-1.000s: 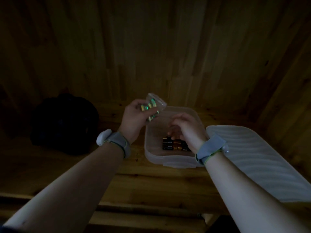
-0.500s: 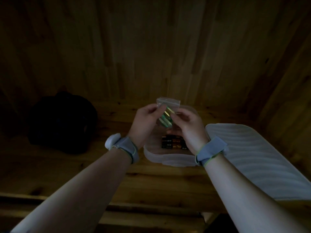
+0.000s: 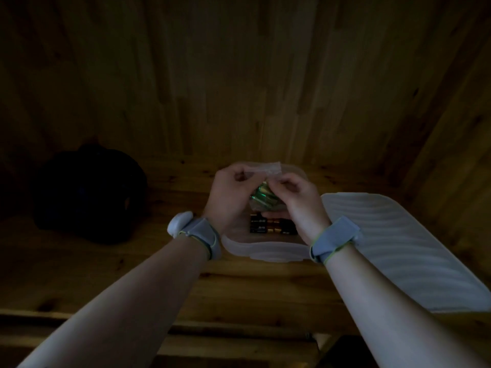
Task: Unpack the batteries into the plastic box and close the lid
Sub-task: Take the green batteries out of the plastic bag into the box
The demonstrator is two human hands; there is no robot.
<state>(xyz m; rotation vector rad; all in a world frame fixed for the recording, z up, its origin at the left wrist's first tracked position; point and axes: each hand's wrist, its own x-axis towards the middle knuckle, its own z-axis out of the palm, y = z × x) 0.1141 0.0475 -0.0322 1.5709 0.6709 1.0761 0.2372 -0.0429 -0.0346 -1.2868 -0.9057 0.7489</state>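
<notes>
As left hand [image 3: 229, 193] and right hand [image 3: 299, 199] pinch its top, the bag [image 3: 263, 201] hangs over the box [image 3: 265, 250].

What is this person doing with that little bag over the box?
A person seems to be opening a small clear plastic bag of green batteries above an open translucent plastic box. The left hand and right hand both pinch the bag's top edge. Black-and-gold batteries lie in the box; its white ribbed lid lies alongside on the wooden table.
</notes>
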